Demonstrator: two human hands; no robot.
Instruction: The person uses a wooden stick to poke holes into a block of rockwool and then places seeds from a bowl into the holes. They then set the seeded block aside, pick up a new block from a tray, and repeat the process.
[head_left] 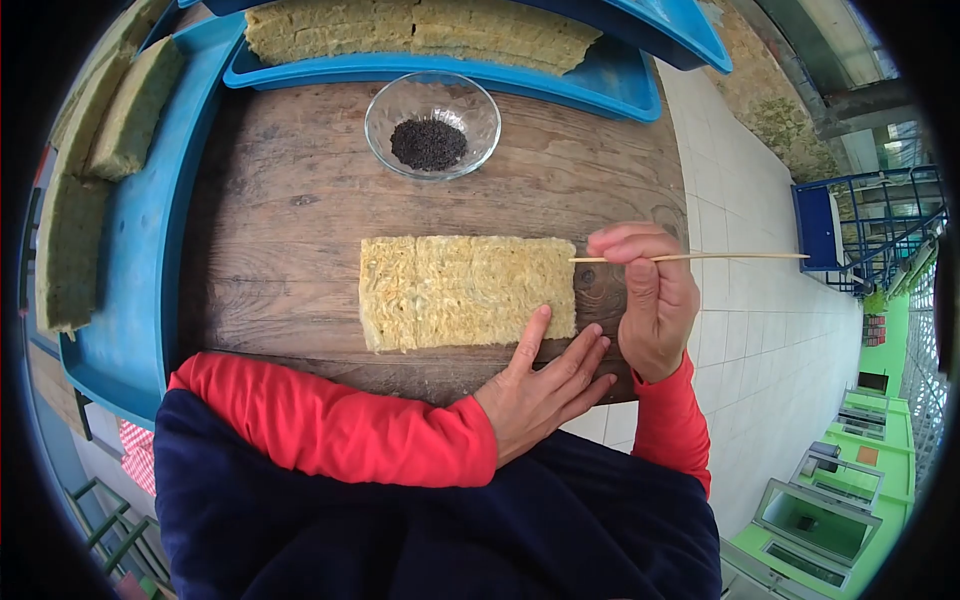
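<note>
A flat yellowish rockwool slab (460, 290) lies on the wooden table in front of me, with faint grooves across its top. My left hand (545, 385) is spread palm down at the slab's near right corner; the index fingertip rests on the slab and the other fingers reach over the wood. Just past the slab's right end, my right hand (657, 300) pinches a thin bamboo skewer (730, 255) between thumb and fingers. The skewer lies nearly level, its left tip right at the slab's right edge and its long end pointing right.
Beyond the slab stands a clear glass bowl (432, 125) holding small black grains like seeds (428, 145). Blue trays (630, 95) with more rockwool (420, 35) line the far side. Another blue tray (140, 240) with rockwool pieces (75, 250) runs along the left. White floor tiles (745, 330) show past the table's right edge.
</note>
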